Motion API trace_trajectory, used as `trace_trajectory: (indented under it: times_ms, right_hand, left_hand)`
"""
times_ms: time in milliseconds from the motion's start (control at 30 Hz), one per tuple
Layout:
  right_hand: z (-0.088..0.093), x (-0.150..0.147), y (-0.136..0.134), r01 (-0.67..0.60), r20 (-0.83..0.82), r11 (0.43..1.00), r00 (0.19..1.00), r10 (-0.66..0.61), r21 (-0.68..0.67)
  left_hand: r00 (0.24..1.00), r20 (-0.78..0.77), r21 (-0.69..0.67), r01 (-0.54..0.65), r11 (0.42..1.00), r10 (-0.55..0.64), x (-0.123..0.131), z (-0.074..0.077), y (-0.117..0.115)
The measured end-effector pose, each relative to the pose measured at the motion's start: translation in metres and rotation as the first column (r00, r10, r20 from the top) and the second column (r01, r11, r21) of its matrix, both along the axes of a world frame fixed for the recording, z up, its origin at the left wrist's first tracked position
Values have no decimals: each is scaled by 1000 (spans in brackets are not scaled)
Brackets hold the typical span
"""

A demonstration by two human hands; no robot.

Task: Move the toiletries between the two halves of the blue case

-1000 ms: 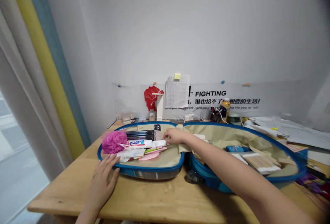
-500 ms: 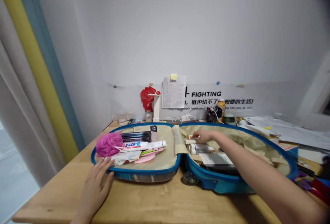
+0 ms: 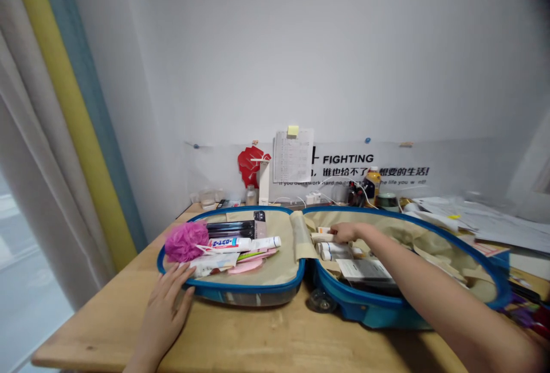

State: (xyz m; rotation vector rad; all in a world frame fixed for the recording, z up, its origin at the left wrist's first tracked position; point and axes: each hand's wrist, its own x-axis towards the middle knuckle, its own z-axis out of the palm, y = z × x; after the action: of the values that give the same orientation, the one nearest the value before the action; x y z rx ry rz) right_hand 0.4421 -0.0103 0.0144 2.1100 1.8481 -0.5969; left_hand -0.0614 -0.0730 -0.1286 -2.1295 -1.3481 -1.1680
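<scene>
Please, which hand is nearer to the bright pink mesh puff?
Left. The left hand lies just on the near side of the mesh puff, its fingers at the rim of the suitcase. The right hand is farther away, in the suitcase's other half.

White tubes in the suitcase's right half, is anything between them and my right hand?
Nothing visible: your right hand is close to the white tubes, though contact is unclear. The beige fabric strip lies toward the left half, not between them.
</scene>
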Motion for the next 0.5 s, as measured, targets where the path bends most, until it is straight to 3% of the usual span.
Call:
trace_trajectory:
  times_ms: [267,400,500]
  right_hand:
    - [6,1,-8,33,-112,998,993,-27,55]
    - [22,10,-16,31,-156,979,988,1,200]
    - [39,8,-20,21,-166,931,985,43,365]
  left_hand:
    - [1000,8,4,-3,1000,3,1,-1,0]
    - [1000,12,-14,-7,1000,7,2,0,0]
    - [1000,16,-10,-2,1000,2,3,1,-1]
